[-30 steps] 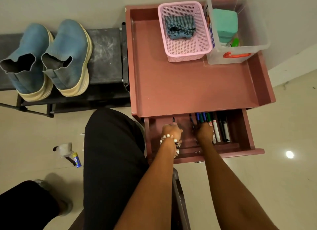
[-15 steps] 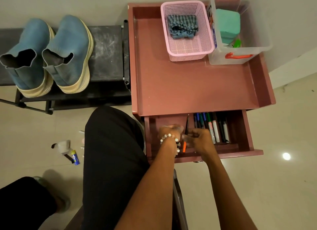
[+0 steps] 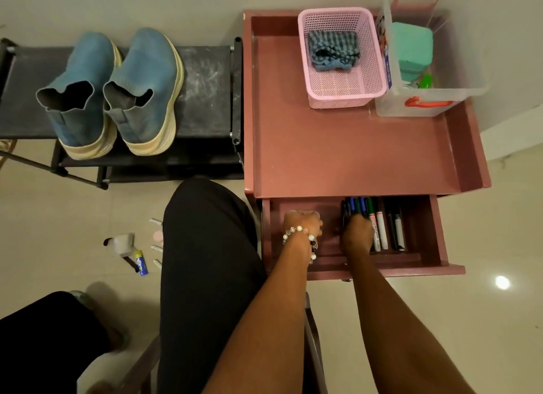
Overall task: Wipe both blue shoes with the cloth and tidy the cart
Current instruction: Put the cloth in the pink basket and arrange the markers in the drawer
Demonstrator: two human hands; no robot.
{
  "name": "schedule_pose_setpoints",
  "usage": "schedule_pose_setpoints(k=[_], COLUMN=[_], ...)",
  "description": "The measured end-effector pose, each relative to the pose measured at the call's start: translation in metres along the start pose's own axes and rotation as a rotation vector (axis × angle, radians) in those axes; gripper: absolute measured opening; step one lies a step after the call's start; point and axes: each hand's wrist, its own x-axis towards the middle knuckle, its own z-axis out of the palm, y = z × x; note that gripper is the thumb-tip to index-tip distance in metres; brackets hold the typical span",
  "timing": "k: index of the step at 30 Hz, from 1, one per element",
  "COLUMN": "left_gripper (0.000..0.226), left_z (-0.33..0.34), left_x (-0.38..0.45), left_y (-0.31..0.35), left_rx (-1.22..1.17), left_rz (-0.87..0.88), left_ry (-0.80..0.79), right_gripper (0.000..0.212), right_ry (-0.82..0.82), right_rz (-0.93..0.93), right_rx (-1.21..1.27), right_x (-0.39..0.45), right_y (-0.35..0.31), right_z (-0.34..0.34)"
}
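Head view: both hands sit in the open drawer [image 3: 435, 235] at lower centre. Left hand [image 3: 302, 224] is curled, contents unclear; right hand [image 3: 356, 232] curls over the markers [image 3: 379, 226]. Cloth [image 3: 333, 54] lies in the basket [image 3: 342, 95] upper right, shoes [image 3: 117, 91] upper left, well apart from both.

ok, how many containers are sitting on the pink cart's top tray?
2. A pink perforated plastic basket at the tray's back centre, holding a striped blue-grey cloth, and a clear plastic bin to its right in the back corner. Nothing else appears to stand there.
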Motion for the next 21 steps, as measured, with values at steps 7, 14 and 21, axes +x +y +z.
schedule_pose_setpoints(k=[7, 14, 21], left_gripper=[0.022, 0.013, 0.017], left_z=[-0.009, -0.077, -0.270], left_x=[-0.022, -0.079, -0.081], left_y=[0.015, 0.078, 0.081], left_rx=[-0.015, -0.309, -0.351], left_rz=[0.022, 0.407, 0.583], left_ry=[-0.033, -0.059, 0.245], right_gripper=[0.013, 0.014, 0.009], right_ry=[0.103, -0.206, -0.501], right_rz=[-0.073, -0.282, -0.632], right_rx=[0.438, 1.162, 1.010], right_x=[-0.046, -0.125, -0.191], right_y=[-0.016, -0.105, -0.250], right_z=[-0.057, -0.146, -0.124])
